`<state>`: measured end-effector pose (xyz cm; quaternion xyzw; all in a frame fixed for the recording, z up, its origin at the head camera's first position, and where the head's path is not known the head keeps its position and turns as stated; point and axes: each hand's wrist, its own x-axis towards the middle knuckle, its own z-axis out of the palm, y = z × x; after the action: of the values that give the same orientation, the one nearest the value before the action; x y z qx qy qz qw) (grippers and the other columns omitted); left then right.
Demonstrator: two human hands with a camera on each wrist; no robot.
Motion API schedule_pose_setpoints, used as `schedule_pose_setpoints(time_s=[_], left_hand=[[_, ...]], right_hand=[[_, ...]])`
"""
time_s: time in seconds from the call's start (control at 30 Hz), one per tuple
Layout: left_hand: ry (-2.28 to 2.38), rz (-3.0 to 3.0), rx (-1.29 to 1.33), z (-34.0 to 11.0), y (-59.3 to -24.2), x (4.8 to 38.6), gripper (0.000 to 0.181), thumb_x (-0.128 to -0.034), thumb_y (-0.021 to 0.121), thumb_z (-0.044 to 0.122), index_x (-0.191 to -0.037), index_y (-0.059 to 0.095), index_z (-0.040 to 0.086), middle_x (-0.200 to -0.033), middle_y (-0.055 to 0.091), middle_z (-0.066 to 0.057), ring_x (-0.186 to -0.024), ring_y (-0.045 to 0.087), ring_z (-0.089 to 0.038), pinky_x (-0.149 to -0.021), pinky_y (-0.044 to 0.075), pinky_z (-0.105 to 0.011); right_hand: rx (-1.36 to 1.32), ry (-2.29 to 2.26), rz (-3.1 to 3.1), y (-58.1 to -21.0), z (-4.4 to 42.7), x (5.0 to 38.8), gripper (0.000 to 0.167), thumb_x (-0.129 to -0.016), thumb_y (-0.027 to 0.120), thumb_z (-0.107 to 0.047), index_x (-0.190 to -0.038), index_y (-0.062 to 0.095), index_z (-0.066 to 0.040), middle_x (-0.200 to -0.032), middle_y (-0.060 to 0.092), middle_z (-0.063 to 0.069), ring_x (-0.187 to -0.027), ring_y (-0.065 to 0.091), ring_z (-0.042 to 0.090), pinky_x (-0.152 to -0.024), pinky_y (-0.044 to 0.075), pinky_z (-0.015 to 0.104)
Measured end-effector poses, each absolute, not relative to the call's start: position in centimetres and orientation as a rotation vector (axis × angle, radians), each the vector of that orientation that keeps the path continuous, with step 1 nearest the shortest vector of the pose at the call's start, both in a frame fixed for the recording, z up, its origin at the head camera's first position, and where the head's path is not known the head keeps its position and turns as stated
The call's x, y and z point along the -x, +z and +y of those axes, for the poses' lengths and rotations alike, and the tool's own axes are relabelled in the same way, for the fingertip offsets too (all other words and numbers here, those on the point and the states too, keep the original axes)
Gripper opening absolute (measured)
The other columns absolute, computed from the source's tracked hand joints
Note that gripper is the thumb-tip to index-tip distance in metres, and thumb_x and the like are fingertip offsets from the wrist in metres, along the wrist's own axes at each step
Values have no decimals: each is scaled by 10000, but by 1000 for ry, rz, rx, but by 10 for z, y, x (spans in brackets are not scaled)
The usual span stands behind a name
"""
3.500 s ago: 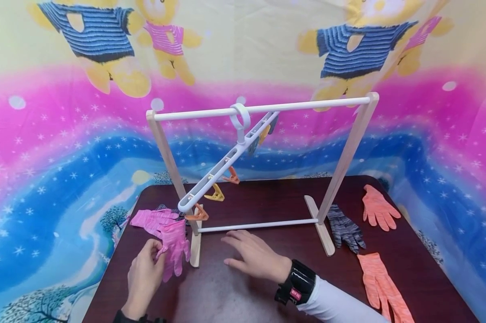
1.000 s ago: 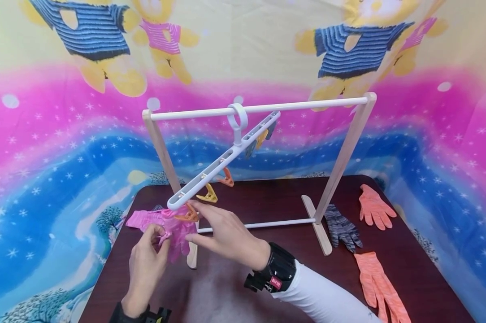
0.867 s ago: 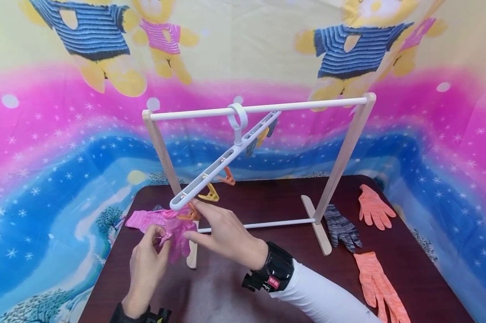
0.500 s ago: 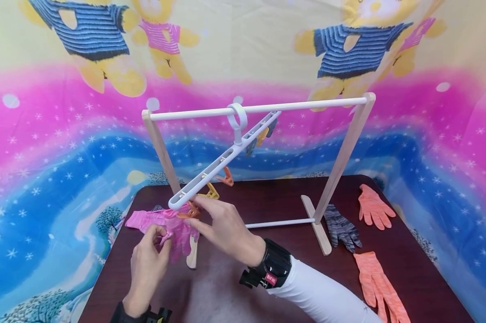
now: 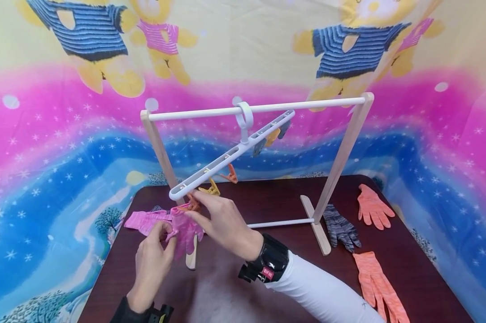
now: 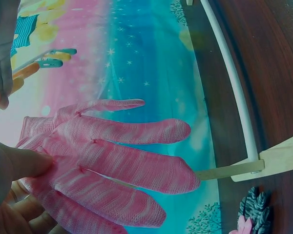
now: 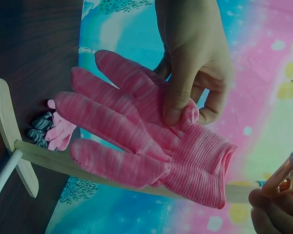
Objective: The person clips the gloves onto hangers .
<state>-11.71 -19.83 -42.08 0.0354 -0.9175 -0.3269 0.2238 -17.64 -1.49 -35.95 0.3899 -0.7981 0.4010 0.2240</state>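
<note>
My left hand (image 5: pixel 156 258) pinches a pink knit glove (image 5: pixel 184 231) between thumb and fingers near its cuff; the glove's fingers point down. In the right wrist view the glove (image 7: pixel 122 122) shows whole, its cuff apart from the orange clothespin (image 7: pixel 278 183). My right hand (image 5: pixel 228 224) pinches this clothespin (image 5: pixel 193 203), which hangs at the near end of a white clip hanger (image 5: pixel 227 157). The left wrist view shows the glove (image 6: pixel 122 161) spread beyond my left thumb, with my right hand (image 6: pixel 2 63) at upper left.
The hanger hooks over the top bar (image 5: pixel 307 105) of a wooden-legged rack. Another pink glove (image 5: pixel 146 220) lies on the table's left, over a dark one. At right lie a grey-black glove (image 5: pixel 341 229) and two orange gloves (image 5: pixel 375 206). More clothespins (image 5: pixel 209 187) hang along the hanger.
My right hand has come from over the table to grip the orange clothespin. The hanger has swung, its far end moving right and its near end rising. My left hand has raised the pink glove.
</note>
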Motion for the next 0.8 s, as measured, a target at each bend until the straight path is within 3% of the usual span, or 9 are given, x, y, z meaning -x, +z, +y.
schedule_pose_setpoints(time_s=[0.8], left_hand=[[-963,-2525,-40,-197,-435,134,170,-889,741,26,-966,593,62,-773,639,-74,-578,444,-92,-509,357,-221]], right_hand=[[-892,1168,-2338,-378,-15,206,219,-965,686,-186,-1153,638,-83,-852,670,12,-741,580,87,-638,466,166]])
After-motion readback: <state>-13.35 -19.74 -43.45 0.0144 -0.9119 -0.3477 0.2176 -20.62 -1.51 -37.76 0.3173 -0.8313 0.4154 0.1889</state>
